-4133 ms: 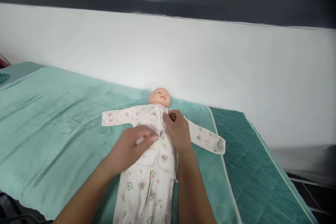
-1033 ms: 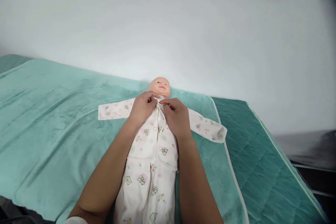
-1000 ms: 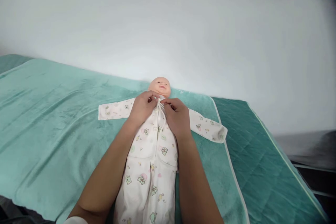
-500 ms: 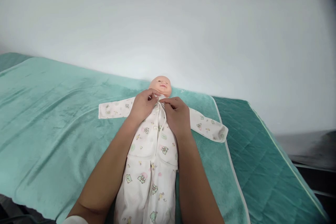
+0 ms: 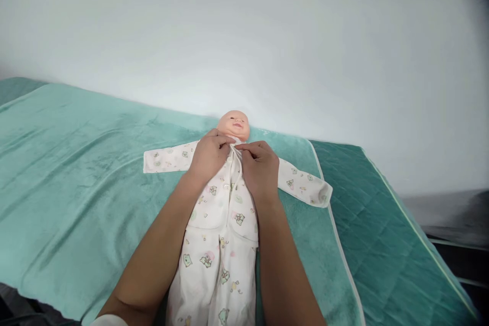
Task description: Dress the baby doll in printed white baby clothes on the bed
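A baby doll [image 5: 234, 123] lies on its back, dressed in a white printed jacket [image 5: 214, 204] and matching trousers [image 5: 212, 275]. Both sleeves stretch out sideways. At the collar, my left hand [image 5: 211, 154] pinches one front edge of the jacket between thumb and fingers. Opposite it, my right hand [image 5: 261, 165] pinches the other front edge, the fingertips of the two hands close together just below the doll's chin. Lower down, the two fronts meet along the middle, where small buttons show. What lies right under my fingertips is hidden.
A light green blanket [image 5: 95, 178] with a pale border spreads under the doll. Beneath it, a darker green quilted cover [image 5: 378, 234] shows at the right, ending at a slanting edge. A white wall [image 5: 244, 46] stands close behind the doll's head.
My left fingers have closed in nearer the collar's middle, and my right hand has shifted very slightly to the right. The doll stays in place.
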Action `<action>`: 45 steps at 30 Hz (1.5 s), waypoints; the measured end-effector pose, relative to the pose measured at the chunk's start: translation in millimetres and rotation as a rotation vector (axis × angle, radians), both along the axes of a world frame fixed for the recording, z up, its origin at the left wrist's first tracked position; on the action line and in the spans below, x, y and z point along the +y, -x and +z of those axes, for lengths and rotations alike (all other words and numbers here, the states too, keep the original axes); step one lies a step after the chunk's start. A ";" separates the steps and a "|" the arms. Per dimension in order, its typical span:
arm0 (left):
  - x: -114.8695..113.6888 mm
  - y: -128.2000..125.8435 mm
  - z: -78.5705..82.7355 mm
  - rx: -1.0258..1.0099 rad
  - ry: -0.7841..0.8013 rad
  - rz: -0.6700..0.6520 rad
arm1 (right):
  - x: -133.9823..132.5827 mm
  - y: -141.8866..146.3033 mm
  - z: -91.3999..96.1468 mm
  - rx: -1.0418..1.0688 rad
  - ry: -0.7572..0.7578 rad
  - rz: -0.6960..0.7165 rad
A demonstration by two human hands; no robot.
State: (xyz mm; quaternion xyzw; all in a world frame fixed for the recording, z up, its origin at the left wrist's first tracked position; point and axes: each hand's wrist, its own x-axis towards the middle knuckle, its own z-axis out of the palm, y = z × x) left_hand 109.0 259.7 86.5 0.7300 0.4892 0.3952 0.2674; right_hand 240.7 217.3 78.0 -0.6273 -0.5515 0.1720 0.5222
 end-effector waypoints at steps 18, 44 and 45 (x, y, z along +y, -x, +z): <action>-14.4 5.7 0.2 -0.110 -0.026 0.044 | -7.7 -5.2 -0.7 0.199 0.068 0.139; -47.0 24.8 -3.2 -0.128 0.042 -0.136 | -57.2 15.6 15.2 -0.448 0.229 0.036; -47.2 24.5 -3.5 -0.120 0.034 -0.135 | -56.9 18.5 16.3 -0.492 0.236 0.011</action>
